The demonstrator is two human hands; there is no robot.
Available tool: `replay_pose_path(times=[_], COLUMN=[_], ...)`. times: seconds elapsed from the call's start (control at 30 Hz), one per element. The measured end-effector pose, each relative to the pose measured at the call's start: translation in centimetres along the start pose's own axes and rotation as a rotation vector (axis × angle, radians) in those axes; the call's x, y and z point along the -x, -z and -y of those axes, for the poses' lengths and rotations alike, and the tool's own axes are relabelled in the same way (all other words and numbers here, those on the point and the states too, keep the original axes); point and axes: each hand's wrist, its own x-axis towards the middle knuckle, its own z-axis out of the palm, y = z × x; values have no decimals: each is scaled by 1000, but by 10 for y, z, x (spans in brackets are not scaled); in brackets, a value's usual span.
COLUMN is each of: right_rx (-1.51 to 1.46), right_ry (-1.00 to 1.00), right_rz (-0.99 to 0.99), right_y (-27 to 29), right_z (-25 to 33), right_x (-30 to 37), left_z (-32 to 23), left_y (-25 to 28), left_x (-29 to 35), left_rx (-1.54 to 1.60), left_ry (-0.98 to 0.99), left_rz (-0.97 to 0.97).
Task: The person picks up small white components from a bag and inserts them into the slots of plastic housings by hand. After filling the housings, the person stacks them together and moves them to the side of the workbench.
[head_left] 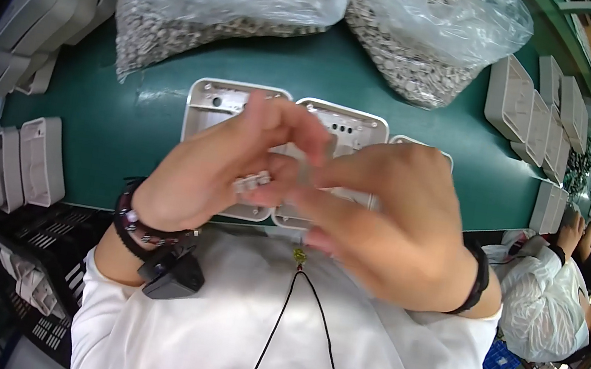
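Observation:
My left hand is cupped, with several small whitish parts lying against its curled fingers. Its fingertips meet those of my right hand at the middle of the view, where both are smeared by motion. The right thumb and fingers are pinched together; whatever is between them is too blurred to make out. Under the hands, pale plastic housings lie open side up, among them a left one and a middle one with round holes. The hands hide much of their insides.
Two clear plastic bags, a left one and a right one, hold masses of small grey-white parts on the green table. Pale housings stand stacked at left and right. A black crate is at lower left; co-workers sit at right.

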Motion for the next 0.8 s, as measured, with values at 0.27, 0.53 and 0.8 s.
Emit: replay_pose_path(times=[0.27,0.53,0.8], right_rx=[346,519,434], right_ry=[196,350,311], right_rz=[-71,-106,-91], right_y=[-38,-41,-34], right_z=[5,4,11], right_x=[-26,-20,-30], left_z=[1,11,-1], left_y=[1,5,3], left_x=[6,7,10], left_rx=[259,557,544], left_ry=[-36,107,65], left_rz=[-53,81,87])
